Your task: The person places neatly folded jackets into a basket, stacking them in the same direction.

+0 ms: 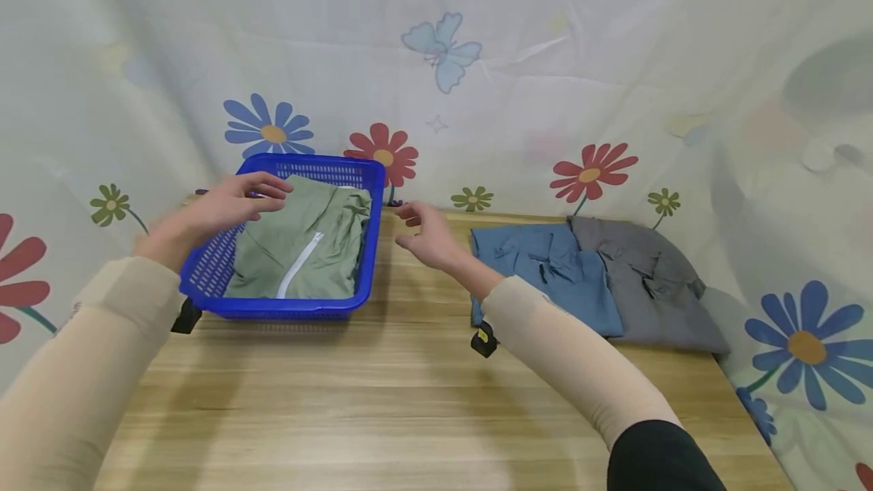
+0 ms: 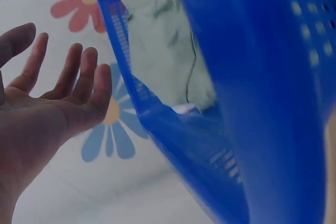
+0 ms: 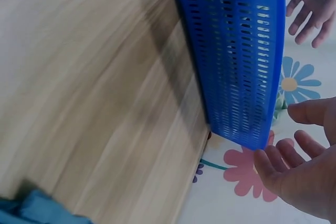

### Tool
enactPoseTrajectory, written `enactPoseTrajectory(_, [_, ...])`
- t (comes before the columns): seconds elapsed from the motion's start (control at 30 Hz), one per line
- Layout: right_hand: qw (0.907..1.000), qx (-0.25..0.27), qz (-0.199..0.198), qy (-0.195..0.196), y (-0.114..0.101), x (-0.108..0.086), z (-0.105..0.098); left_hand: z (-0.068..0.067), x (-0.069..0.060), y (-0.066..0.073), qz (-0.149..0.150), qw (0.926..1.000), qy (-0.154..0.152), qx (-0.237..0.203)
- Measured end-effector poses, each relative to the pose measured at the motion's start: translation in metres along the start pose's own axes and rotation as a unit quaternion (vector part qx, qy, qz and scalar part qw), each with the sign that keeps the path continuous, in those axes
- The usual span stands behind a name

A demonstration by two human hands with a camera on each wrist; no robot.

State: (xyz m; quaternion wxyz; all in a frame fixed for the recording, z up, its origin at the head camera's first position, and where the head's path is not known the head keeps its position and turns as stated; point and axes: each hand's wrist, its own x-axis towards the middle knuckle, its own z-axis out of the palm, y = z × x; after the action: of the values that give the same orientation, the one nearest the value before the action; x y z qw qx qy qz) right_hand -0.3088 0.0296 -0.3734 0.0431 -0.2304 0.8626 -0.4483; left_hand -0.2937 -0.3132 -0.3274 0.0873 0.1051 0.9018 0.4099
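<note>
A blue plastic basket [image 1: 368, 271] with perforated walls stands at the left of the wooden table. Inside it lies a folded light green garment [image 1: 307, 241] with a white zipper showing. My left hand [image 1: 235, 207] hovers above the basket's left side, fingers loosely bent and holding nothing; the left wrist view also shows that hand [image 2: 63, 93] free of the basket rim. Just right of the basket, my right hand [image 1: 430, 233] hangs in the air with relaxed fingers and nothing in its grasp. In the right wrist view the right hand [image 3: 304, 171] appears beside the basket's wall [image 3: 231, 66].
A folded blue garment [image 1: 546, 271] lies on the table [image 1: 382, 400] at the right, partly under or against a folded grey garment [image 1: 648, 286]; which is on top I cannot tell. A flower-printed curtain [image 1: 505, 135] hangs behind the table.
</note>
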Motion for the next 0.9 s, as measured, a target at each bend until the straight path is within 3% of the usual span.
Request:
enactPoseTrajectory(0.2, [0.9994, -0.033, 0.001, -0.006, 0.011, -0.017, -0.007, 0.022, -0.001, 0.02, 0.025, 0.9985, 0.009, 0.048])
enactPoseTrajectory(0.33, [0.9989, -0.046, 0.006, -0.004, 0.02, -0.03, -0.01, 0.039, -0.001, 0.034, 0.039, 0.9985, 0.002, 0.04])
enactPoseTrajectory(0.53, [0.9978, -0.062, 0.023, 0.011, 0.035, -0.052, -0.018, 0.067, 0.0, 0.057, 0.062, 0.9969, 0.016, 0.047])
enactPoseTrajectory(0.73, [0.9984, -0.046, 0.023, 0.021, 0.054, -0.073, -0.032, 0.095, 0.002, 0.073, 0.106, 0.9914, 0.023, 0.073])
enactPoseTrajectory(0.9, [0.9976, -0.052, 0.034, 0.033, 0.073, -0.089, -0.049, 0.114, -0.001, 0.084, 0.146, 0.9867, 0.022, 0.067])
